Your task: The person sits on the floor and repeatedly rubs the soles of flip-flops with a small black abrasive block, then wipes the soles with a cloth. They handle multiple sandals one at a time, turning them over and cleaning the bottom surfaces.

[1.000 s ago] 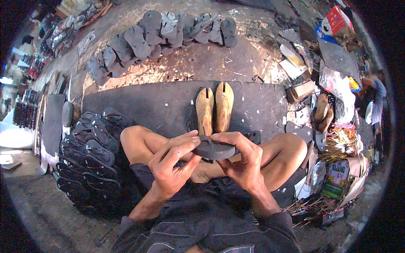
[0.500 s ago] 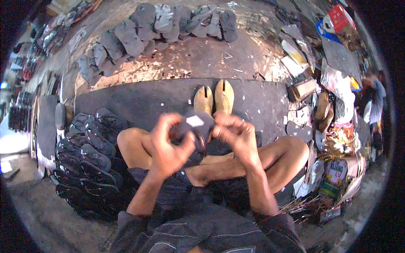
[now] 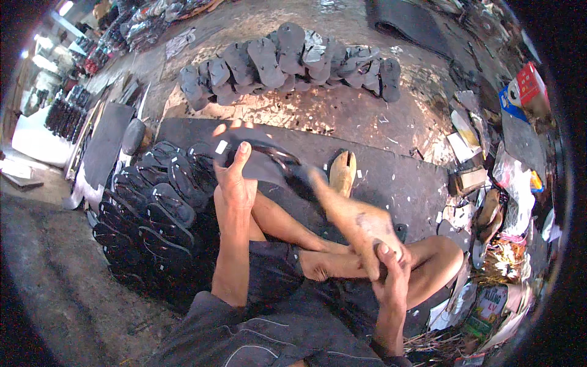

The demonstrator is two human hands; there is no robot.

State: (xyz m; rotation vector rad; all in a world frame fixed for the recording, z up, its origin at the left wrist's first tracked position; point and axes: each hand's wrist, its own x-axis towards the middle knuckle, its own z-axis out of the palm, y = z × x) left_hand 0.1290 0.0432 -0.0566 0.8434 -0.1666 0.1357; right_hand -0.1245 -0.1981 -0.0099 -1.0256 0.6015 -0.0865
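My left hand (image 3: 235, 174) is raised at the left, fingers wrapped round the end of a black flip-flop (image 3: 263, 168) with a small white label and a glossy strap. My right hand (image 3: 391, 272), lower right over my crossed legs, grips the broad end of a wooden shoe last (image 3: 358, 220). That last slants up toward the flip-flop, and its narrow end meets the flip-flop's dark strap. Blur hides whether it is under the strap. A second wooden last (image 3: 342, 173), with a slit in its tip, stands on the dark mat beyond.
Stacked black flip-flops (image 3: 153, 214) lie to my left. A row of grey flip-flops (image 3: 266, 61) leans together at the far side of the mat (image 3: 403, 177). Plastic bags (image 3: 516, 189), cardboard scraps and a red box (image 3: 532, 88) clutter the right.
One of the two wooden lasts has left the mat and is in my right hand, brought to the flip-flop. My left hand alone now holds the flip-flop. The whole view has shifted.
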